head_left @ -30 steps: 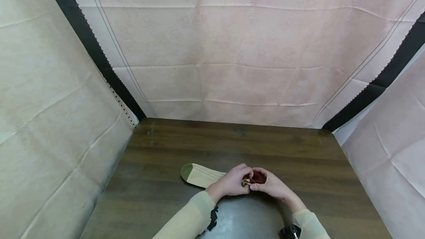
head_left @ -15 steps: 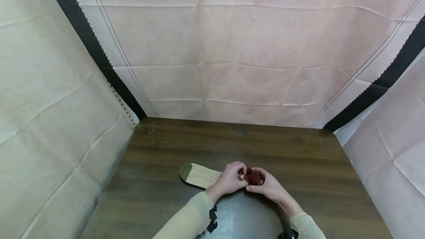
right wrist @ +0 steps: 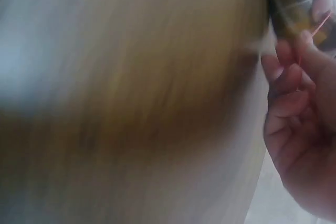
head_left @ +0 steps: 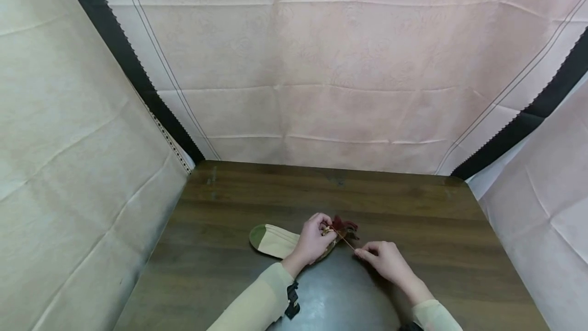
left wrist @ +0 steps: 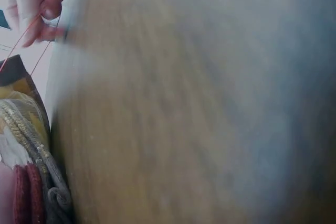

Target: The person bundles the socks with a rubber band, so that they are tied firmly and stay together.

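A cream sock with a green toe lies on the table and runs under my left hand. That hand grips a bunch of socks, whose dark red knit fans out beyond the fingers. In the left wrist view, grey ribbed fabric and mustard-coloured fabric also show in the bunch. My right hand pinches a thin orange rubber band, stretched taut between it and the bunch. Two strands of the band show in the left wrist view. Part of the bunch is hidden behind my left hand.
Both hands work over a brown wooden table, near its middle. Pale fabric walls with black edging rise behind it and at both sides. Black straps sit on the wrists.
My right hand has let go of the dark red fabric and moved right and towards me, drawing the rubber band out. My left hand has shifted slightly away with the bunch.
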`<control>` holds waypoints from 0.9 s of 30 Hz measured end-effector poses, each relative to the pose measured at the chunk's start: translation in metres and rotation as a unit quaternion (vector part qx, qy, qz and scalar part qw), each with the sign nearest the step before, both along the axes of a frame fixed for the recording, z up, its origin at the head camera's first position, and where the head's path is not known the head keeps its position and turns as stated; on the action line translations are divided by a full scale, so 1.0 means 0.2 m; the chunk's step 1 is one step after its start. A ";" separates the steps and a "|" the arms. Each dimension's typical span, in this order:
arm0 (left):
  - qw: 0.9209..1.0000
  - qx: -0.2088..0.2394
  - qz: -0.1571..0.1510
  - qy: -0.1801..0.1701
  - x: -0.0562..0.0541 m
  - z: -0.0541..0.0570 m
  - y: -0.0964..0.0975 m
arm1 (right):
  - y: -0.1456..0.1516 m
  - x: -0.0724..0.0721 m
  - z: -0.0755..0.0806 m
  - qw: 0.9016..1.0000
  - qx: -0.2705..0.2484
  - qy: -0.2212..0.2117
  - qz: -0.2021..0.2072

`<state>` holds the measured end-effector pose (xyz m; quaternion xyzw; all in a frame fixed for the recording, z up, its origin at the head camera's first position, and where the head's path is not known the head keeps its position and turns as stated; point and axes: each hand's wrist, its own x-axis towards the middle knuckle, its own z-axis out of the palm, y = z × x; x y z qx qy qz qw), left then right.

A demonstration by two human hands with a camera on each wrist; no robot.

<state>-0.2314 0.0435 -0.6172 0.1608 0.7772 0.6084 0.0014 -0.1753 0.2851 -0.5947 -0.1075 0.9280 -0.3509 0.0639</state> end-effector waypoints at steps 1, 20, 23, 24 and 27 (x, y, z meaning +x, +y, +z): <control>1.000 0.001 0.004 0.004 0.00 0.00 0.00 | 0.01 0.00 0.00 1.000 0.002 -0.004 0.024; 0.972 -0.152 -0.114 0.136 0.02 0.02 0.01 | -0.05 -0.01 0.00 0.971 -0.164 -0.165 0.054; 0.963 -0.175 -0.133 0.154 0.02 0.03 0.00 | -0.04 -0.01 -0.01 0.964 -0.181 -0.188 0.040; 0.960 -0.182 -0.141 0.157 0.03 0.04 -0.01 | -0.03 -0.02 -0.01 0.964 -0.181 -0.193 0.033; 0.953 -0.195 -0.166 0.161 0.03 0.04 -0.02 | -0.03 -0.02 -0.01 0.966 -0.175 -0.192 0.014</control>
